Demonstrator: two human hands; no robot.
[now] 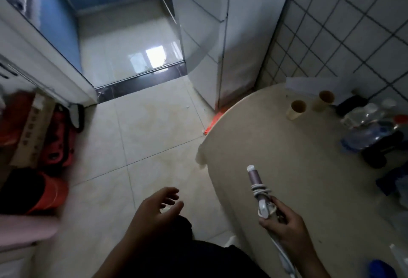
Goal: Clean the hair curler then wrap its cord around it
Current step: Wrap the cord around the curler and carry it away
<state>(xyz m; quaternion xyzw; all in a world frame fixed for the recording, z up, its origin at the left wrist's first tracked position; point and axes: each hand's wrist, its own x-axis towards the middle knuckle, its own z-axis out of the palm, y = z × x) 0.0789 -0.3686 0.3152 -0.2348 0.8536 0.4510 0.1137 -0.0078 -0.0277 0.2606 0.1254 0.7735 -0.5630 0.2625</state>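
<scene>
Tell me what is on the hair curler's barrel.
A white cord is looped round the middle of the hair curler, hiding the barrel beneath. The right hand grips the handle end, covering it; more cord trails below the hand.

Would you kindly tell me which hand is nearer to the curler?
Right. The right hand grips the curler at its lower end; the left hand hangs open to its left, apart from it, over the floor.

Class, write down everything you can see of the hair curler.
The slim hair curler has a mauve metallic-looking barrel, white tip and white handle. Its white cord loops round the barrel, then trails below the right hand, which grips the handle. It points away from the person, over the beige table.
</scene>
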